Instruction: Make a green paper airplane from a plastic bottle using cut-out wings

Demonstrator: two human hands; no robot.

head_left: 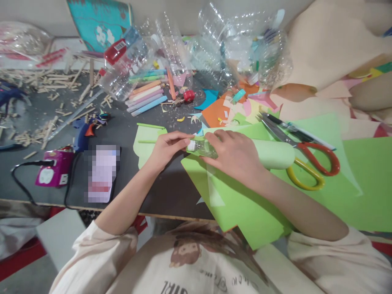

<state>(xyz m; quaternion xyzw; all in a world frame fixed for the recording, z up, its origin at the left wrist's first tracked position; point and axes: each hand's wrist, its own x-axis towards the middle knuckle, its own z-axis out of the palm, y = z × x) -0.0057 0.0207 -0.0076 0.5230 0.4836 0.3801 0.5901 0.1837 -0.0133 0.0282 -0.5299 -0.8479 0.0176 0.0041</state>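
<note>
Lying at eight o'clock on the counter [171,190] is a phone [103,173], screen blurred. Centrally, the left hand's grip [167,149] pinches a clear plastic piece [202,146]; bottles [210,57] crowd one o'clock. The right hand's grip [235,153] clasps the piece too, hiding whether it joins the pale green roll [275,154] at three o'clock, beside scissors [299,145].

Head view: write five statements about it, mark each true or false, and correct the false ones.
1. The left hand and right hand are both on the clear plastic. True.
2. The scissors have one red handle and one yellow. True.
3. The right hand holds the scissors. False: the scissors lie apart from both hands.
4. The phone lies left of the purple box in the picture. False: the phone lies right of the box.
5. The orange paper lies farther from the person than the hands do. True.
</note>
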